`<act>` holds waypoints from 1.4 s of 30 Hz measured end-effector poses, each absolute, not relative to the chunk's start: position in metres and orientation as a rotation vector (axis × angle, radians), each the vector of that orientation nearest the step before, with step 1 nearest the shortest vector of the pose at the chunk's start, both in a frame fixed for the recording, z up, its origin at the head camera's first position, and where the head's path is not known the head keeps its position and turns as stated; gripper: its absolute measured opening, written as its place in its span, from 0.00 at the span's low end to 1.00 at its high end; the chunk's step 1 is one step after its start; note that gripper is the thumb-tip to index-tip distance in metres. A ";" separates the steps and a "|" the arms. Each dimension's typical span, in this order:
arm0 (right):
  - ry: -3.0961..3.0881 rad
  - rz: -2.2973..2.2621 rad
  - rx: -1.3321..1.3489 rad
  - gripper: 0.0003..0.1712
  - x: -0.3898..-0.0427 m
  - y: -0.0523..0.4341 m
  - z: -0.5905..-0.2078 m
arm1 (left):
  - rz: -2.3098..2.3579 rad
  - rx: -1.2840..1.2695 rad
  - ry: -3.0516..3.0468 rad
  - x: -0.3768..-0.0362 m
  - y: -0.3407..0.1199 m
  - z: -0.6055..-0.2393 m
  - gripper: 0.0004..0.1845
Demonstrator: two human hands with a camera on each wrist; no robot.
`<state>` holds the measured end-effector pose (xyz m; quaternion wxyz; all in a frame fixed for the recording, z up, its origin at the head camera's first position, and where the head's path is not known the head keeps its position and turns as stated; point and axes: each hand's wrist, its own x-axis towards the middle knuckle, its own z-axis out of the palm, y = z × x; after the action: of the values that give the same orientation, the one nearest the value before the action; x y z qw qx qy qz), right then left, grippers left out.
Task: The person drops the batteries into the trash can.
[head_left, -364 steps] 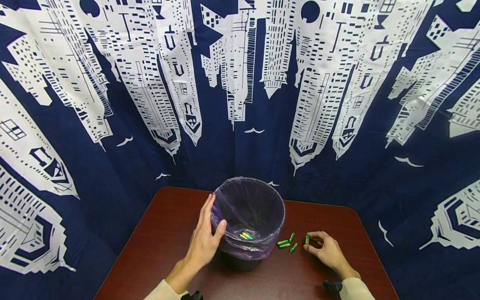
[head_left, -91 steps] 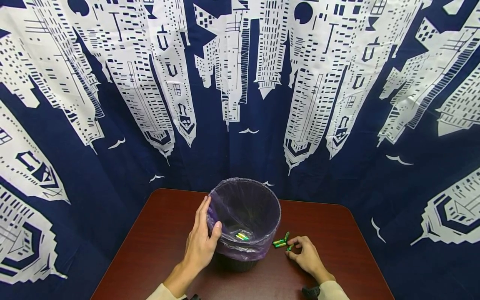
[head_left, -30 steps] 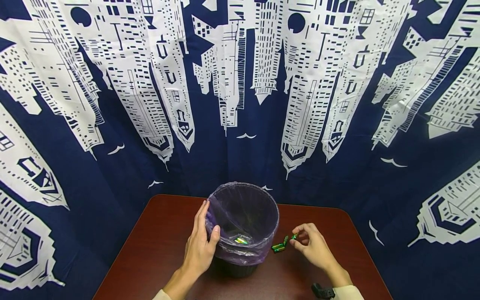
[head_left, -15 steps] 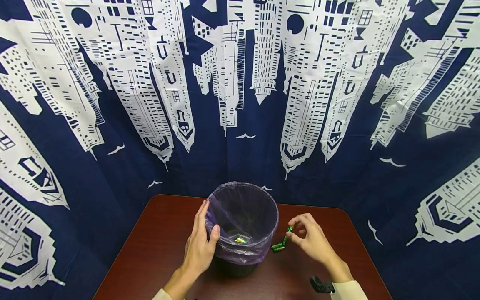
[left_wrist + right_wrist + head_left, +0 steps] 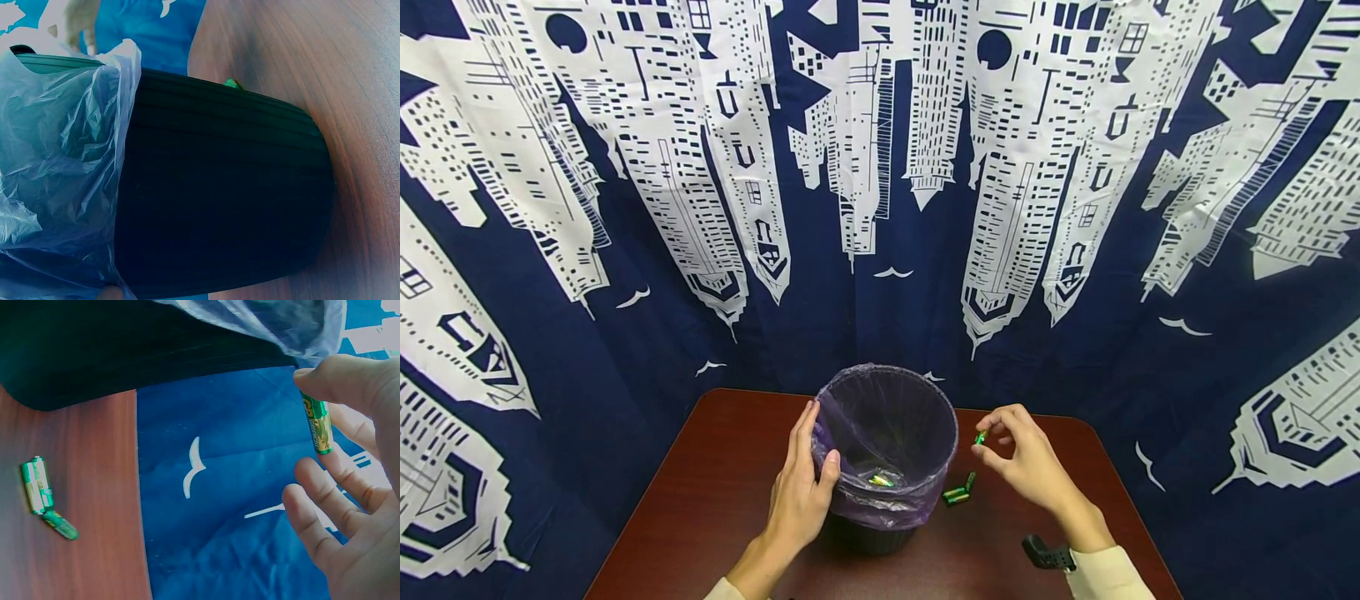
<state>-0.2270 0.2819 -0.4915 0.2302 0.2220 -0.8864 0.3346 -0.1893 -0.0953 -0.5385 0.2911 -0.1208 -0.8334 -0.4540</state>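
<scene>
My right hand (image 5: 1026,458) pinches a green and gold battery (image 5: 317,423) between thumb and fingertips, raised above the table to the right of the bin. My left hand (image 5: 801,500) lies with straight fingers along the left side of the black, ribbed trash bin (image 5: 225,181), its thumb by the near rim. A thin purplish bag (image 5: 887,510) lines the bin and folds over the rim. Inside, at the bottom, some green and gold batteries (image 5: 882,481) show. Beside the bin's right side, two batteries (image 5: 37,484) lie side by side, and a third battery (image 5: 60,525) touches their end.
The bin stands on a reddish-brown wooden table (image 5: 715,467) with rounded far corners. Right behind it hangs a navy curtain (image 5: 820,333) printed with white buildings and birds. A black wrist strap (image 5: 1047,553) is on the right wrist.
My right hand has lifted a battery off the table and raised it up and away, near the bin's rim height. Fewer batteries lie on the table than before. My left hand stays against the bin.
</scene>
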 end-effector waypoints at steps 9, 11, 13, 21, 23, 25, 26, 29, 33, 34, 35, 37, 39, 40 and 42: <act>-2.404 0.867 0.658 0.21 -0.235 0.281 -0.467 | -1.209 -0.331 -2.218 -0.190 -0.095 -0.539 0.43; -2.404 0.854 0.665 0.22 -0.237 0.281 -0.463 | -1.209 -0.332 -2.218 -0.190 -0.095 -0.539 0.43; -2.403 0.842 0.671 0.22 -0.238 0.280 -0.459 | -1.209 -0.332 -2.219 -0.190 -0.096 -0.540 0.43; -2.419 0.807 0.677 0.21 -0.242 0.278 -0.445 | -1.214 -0.337 -2.221 -0.191 -0.096 -0.541 0.43; -2.422 0.806 0.677 0.21 -0.242 0.277 -0.442 | -1.216 -0.339 -2.221 -0.191 -0.095 -0.541 0.43; -2.422 0.805 0.682 0.21 -0.242 0.275 -0.438 | -1.216 -0.337 -2.223 -0.191 -0.095 -0.541 0.43; -2.420 0.808 0.687 0.21 -0.242 0.274 -0.437 | -1.216 -0.335 -2.223 -0.191 -0.095 -0.541 0.43; -2.416 0.811 0.708 0.21 -0.243 0.270 -0.432 | -1.217 -0.330 -2.225 -0.191 -0.095 -0.540 0.43; -2.410 0.824 0.745 0.21 -0.245 0.264 -0.426 | -1.213 -0.329 -2.226 -0.190 -0.095 -0.539 0.43; -2.408 0.825 0.755 0.21 -0.246 0.262 -0.424 | -1.212 -0.330 -2.225 -0.190 -0.095 -0.539 0.43; -2.405 0.829 0.767 0.21 -0.247 0.261 -0.423 | -1.211 -0.332 -2.222 -0.190 -0.095 -0.540 0.43; -2.405 0.835 0.783 0.21 -0.248 0.257 -0.421 | -1.208 -0.334 -2.220 -0.190 -0.095 -0.540 0.43; -2.402 0.835 0.798 0.21 -0.249 0.254 -0.419 | -1.210 -0.335 -2.218 -0.190 -0.095 -0.540 0.43; -2.402 0.836 0.807 0.21 -0.250 0.251 -0.418 | -1.210 -0.335 -2.218 -0.190 -0.095 -0.540 0.43; -2.407 0.843 0.821 0.21 -0.251 0.247 -0.416 | -1.212 -0.333 -2.221 -0.190 -0.095 -0.540 0.43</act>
<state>-0.2508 0.2469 -0.4165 0.2291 0.2984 -0.8745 0.3061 -0.1905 -0.0954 -0.5396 0.2907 -0.1249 -0.8327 -0.4545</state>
